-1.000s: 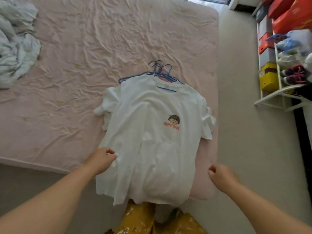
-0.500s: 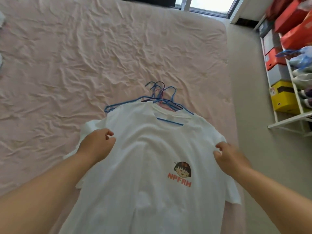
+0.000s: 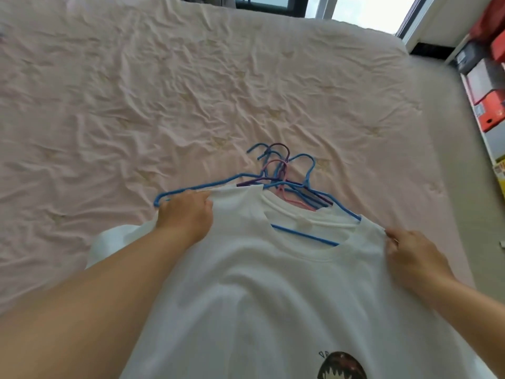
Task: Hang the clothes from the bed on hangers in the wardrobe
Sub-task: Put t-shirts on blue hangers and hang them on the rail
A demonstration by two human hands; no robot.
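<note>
A white T-shirt (image 3: 273,296) lies on the bed (image 3: 136,105) near its right edge, over a pile of hangers (image 3: 284,176). The left hand (image 3: 185,217) and right hand (image 3: 410,255) each pinch a shoulder of it, fingers curled on the fabric.

Two bare forearms reach forward from the bottom of the view. The left arm enters from the lower left corner and stretches up toward the centre, its left hand (image 3: 185,214) seen from the back, knuckles up, fingers curled and gripping the shoulder of a white cotton T-shirt (image 3: 273,296). The right arm enters from the lower right edge, and the right hand (image 3: 412,255) pinches the shirt's other shoulder between thumb and fingertips.
</note>
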